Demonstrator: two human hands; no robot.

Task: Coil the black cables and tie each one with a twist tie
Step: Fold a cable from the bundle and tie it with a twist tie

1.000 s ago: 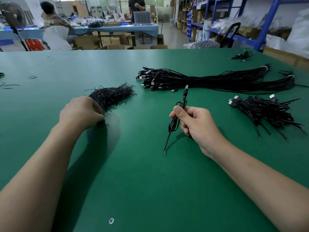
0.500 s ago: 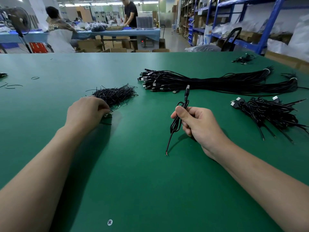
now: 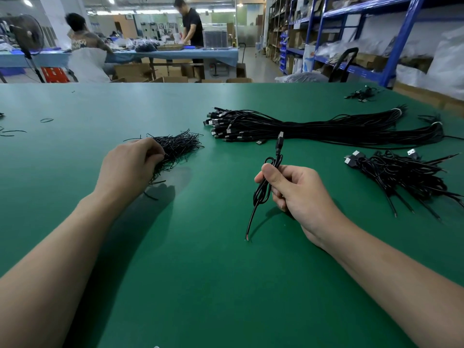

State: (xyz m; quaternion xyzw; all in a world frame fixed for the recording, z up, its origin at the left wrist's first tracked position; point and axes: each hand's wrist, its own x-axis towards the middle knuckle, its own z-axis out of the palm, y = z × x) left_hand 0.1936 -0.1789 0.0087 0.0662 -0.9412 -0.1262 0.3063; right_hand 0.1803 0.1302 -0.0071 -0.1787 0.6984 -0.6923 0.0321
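Now: at the green-topped work table (image 3: 200,272), I watch one cable wait for its tie.
Right hand: the right hand (image 3: 298,194) clenches the coiled black cable (image 3: 262,194) upright, with the USB plug on top and the bare-wire tail hanging toward the table.
Left hand: the left hand (image 3: 130,167) lies on the near end of the loose pile of thin black twist ties (image 3: 180,146), fingers curled into it. I cannot tell whether a tie is pinched.
Changed: within the last second the left hand has worked further into the pile, and the right has kept its hold.
Meaning: I judge the coiling finished and the tie-picking under way.
Elsewhere: the long bundle of straight black cables (image 3: 313,129) lies beyond, and the heap of coiled black cables (image 3: 401,172) lies at right.
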